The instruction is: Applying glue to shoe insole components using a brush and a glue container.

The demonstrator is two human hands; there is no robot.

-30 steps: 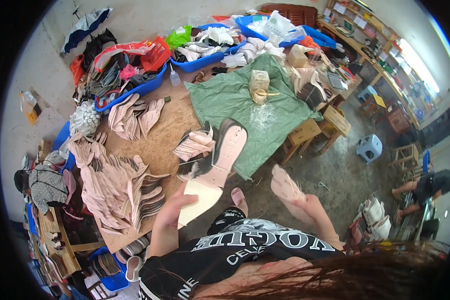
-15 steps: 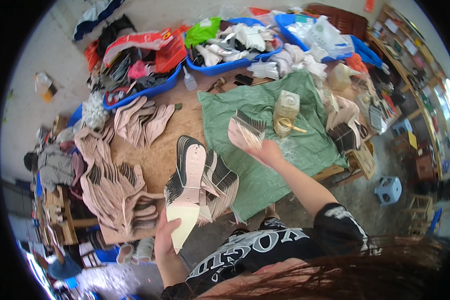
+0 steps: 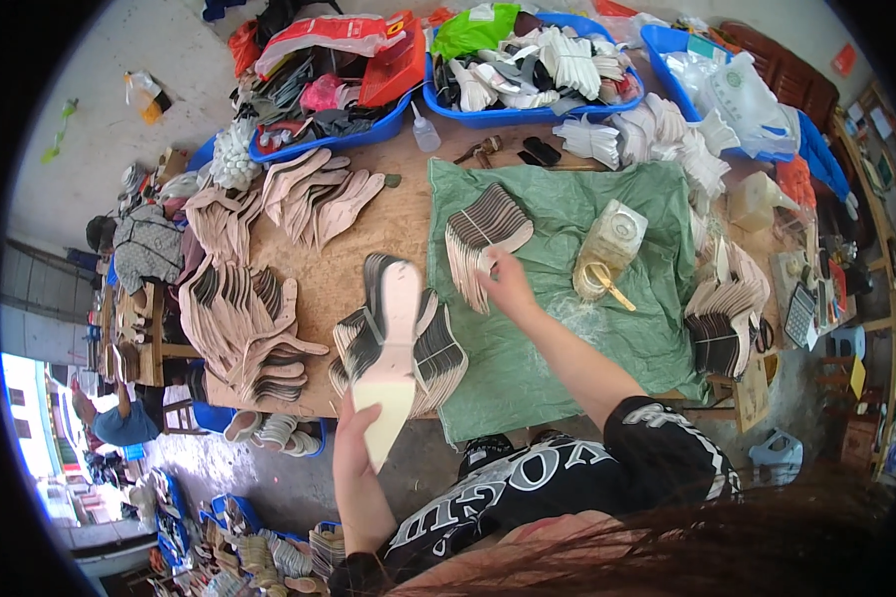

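Observation:
My left hand (image 3: 353, 443) is closed on the lower end of a bundle of pink shoe insoles (image 3: 400, 308), its thumb on the cream heel end of the front one. Dark edges of more insoles fan out behind it. Just beyond, another banded stack of insoles (image 3: 440, 353) sits at the table's near edge. My right hand (image 3: 511, 284) pinches the right edge of a fanned insole stack (image 3: 490, 221) lying on the green sheet (image 3: 493, 373). Right of that hand stands a clear plastic container (image 3: 617, 234), with a yellow-handled brush (image 3: 612, 287) at its near end.
More insole stacks lie on the wooden table (image 3: 314, 284) at left and at the right edge (image 3: 725, 308). Blue tubs (image 3: 528, 116) of shoe parts line the back. A squeeze bottle (image 3: 425, 131) and a calculator (image 3: 799, 313) are also here. Another person (image 3: 124, 420) is at far left.
The insole stack in my right hand has come down from the air onto the green sheet, farther left, and is fanned out. My left hand still holds its bundle. The whole view has shifted.

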